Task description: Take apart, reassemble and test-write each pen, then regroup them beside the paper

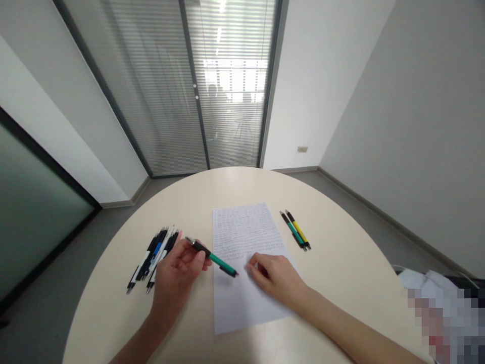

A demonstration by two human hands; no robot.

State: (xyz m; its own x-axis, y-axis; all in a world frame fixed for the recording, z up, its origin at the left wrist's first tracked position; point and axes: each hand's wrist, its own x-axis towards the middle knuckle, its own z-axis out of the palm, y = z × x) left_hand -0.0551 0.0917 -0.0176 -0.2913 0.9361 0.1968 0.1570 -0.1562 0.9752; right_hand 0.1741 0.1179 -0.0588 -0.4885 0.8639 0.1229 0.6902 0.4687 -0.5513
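Room: a glass partition with slatted blinds (193,101) straight ahead, a pale wall (379,101) to the right, a grey floor (38,333) below, and a round cream counter (341,263) filling the lower part of my view.

Item one: a green-and-black pen (214,260), held at a slant with one end over the left edge of a sheet of paper. The left hand (174,278) has it, fingers (197,258) closed around the barrel.

Item two: the right hand (275,275), resting on the sheet, fingers (253,263) loosely curled, tips on the paper, gripping nothing. It sits near the pen's end but not touching it.

Item three: the sheet of paper (246,303), lying flat mid-counter, its upper part covered in small handwriting.

Item four: a bundle of black, white and blue pens (151,258), lying close together on the counter just beside the left hand, partly hidden behind it.

Item five: a green pen (292,230) and a yellow pen (299,228), side by side to the right of the sheet.

Lower right, past the counter: white cloth (420,280), partly pixelated.
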